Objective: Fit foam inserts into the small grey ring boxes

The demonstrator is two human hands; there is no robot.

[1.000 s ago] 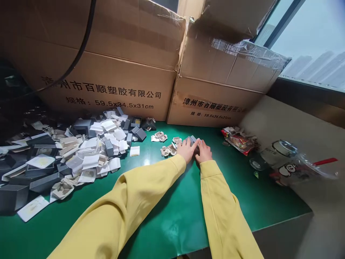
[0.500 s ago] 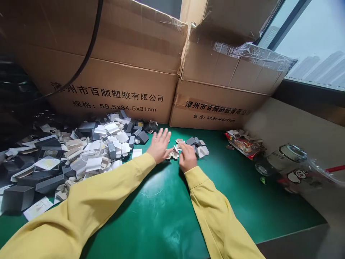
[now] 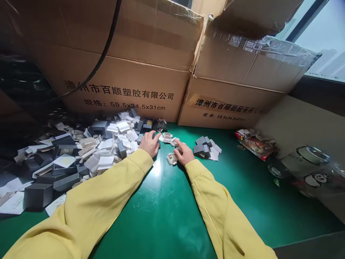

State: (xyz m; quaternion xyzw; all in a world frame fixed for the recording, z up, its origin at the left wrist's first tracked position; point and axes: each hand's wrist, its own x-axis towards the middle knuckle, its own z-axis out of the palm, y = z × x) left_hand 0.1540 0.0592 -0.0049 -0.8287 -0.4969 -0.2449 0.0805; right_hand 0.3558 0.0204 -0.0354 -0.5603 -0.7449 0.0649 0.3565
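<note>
My left hand (image 3: 150, 143) curls over a small dark grey box at the right edge of a big heap of grey boxes and white card inserts (image 3: 81, 154) on the green table (image 3: 167, 208). My right hand (image 3: 183, 153) is closed on a small beige insert beside loose beige inserts (image 3: 168, 137). A small stack of grey boxes (image 3: 203, 147) lies just right of that hand. Both arms wear yellow sleeves.
Two large cardboard cartons (image 3: 129, 72) (image 3: 231, 90) with printed characters stand along the back of the table. A red snack wrapper (image 3: 254, 144) and a clear plastic bag with a cup (image 3: 309, 169) lie at the right. A window is at the top right.
Both hands left the stack of grey boxes and moved left. My left hand reached the heap and closed on a box; my right hand took an insert.
</note>
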